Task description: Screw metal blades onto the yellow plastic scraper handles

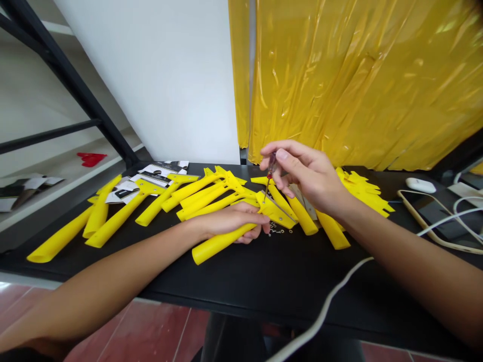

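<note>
Yellow scraper handle (221,243) points left, clasped by left hand (230,222); right hand (307,173) pinches screwdriver (270,171).

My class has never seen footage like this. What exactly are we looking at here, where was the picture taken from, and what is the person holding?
There is no machine here: these are a person's own two bare hands, filmed by a camera worn on the head that looks forward and down, so the arms come in from the lower corners. The left hand grips a yellow plastic scraper by its handle. The right hand pinches a small red-handled screwdriver, its tip at that scraper's head. Tiny screws lie nearby on the black table. More yellow scrapers are spread across it, with printed cards at the far side. A white computer mouse sits to the right, and a yellow plastic curtain hangs behind.
</note>
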A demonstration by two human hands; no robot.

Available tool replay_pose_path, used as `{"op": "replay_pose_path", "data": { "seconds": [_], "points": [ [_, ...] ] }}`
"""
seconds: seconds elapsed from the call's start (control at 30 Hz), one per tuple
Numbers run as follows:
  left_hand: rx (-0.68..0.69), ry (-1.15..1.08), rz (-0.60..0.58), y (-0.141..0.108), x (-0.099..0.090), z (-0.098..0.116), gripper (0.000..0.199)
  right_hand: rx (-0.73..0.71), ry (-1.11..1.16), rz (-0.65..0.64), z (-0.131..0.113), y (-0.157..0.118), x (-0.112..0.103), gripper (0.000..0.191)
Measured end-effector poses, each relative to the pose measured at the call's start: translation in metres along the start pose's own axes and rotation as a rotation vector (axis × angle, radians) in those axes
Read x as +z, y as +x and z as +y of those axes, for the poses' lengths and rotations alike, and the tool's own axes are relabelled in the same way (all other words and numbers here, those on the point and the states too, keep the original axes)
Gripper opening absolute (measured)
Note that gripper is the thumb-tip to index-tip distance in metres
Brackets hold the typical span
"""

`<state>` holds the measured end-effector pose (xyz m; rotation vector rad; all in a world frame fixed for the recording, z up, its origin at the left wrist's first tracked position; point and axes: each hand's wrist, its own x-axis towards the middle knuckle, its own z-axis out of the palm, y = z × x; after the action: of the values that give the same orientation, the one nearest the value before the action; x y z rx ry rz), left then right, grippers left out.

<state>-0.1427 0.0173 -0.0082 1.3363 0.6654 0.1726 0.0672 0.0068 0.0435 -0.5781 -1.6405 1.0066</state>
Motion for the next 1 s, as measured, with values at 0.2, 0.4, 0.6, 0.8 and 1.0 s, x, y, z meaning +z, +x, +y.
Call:
{"op": "replay_pose_path", "data": {
  "seconds": [0.2,0.4,0.6,0.8,1.0],
  "points": [
    [-0.007,0.007,0.018,-0.001,0.001,0.001,0.033,-0.088,-0.167,0.035,-0.007,0.001,-0.001,0.018],
    [0.001,0.011,0.009,0.0,0.002,0.0,0.034,-0.009,-0.058,0.076,-0.003,0.002,-0.002,0.025],
    [-0.001,0.013,0.019,0.0,0.002,0.0,0.036,-0.023,-0.066,0.1,0.001,0.003,0.002,0.024],
    [-0.004,0.008,0.023,0.0,0.003,0.0,0.036,0.048,0.117,0.023,0.0,0.003,-0.002,0.028],
    [0.0,0.011,0.05,0.001,0.002,0.0,0.033,0.084,0.116,-0.076,0.006,-0.003,0.008,0.027]
  ]
}}
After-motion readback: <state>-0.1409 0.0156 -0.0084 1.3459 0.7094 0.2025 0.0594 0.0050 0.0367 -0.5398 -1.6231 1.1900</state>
